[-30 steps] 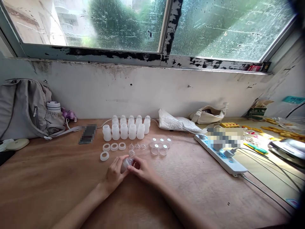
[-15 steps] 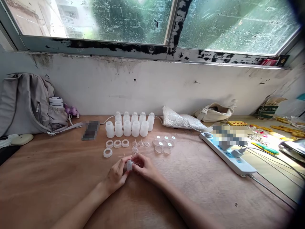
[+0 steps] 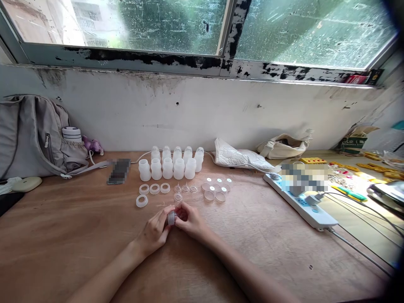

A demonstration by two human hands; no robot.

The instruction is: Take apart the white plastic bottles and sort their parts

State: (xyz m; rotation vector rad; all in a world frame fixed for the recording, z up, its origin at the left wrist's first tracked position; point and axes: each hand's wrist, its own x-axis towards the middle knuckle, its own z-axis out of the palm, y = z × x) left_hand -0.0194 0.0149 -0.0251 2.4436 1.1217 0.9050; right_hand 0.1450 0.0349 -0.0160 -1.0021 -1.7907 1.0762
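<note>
A small ribbed translucent piece [image 3: 171, 218] is between my hands near the middle of the table. My left hand [image 3: 155, 227] grips it from the left, thumb below and fingers above. From the right, my right hand [image 3: 188, 218] pinches at its end; what lies between those fingertips is too small to tell. Beyond the hands lie white rings [image 3: 142, 201], clear nipple-shaped parts [image 3: 178, 197] and thin clear discs [image 3: 220, 196]. Behind them several frosted bottles [image 3: 178, 168] stand upright in two rows.
A white power strip [image 3: 299, 204] with plugs and cables lies at the right. At the back are a white padded packet [image 3: 240, 158] and a beige pouch [image 3: 284, 147]. A grey backpack [image 3: 28, 134] leans at the left near a blurred dark object [image 3: 119, 171].
The view has shifted slightly. Both hands hold the ribbed piece in nearly the same pose, with only slight movement of the right fingers.
</note>
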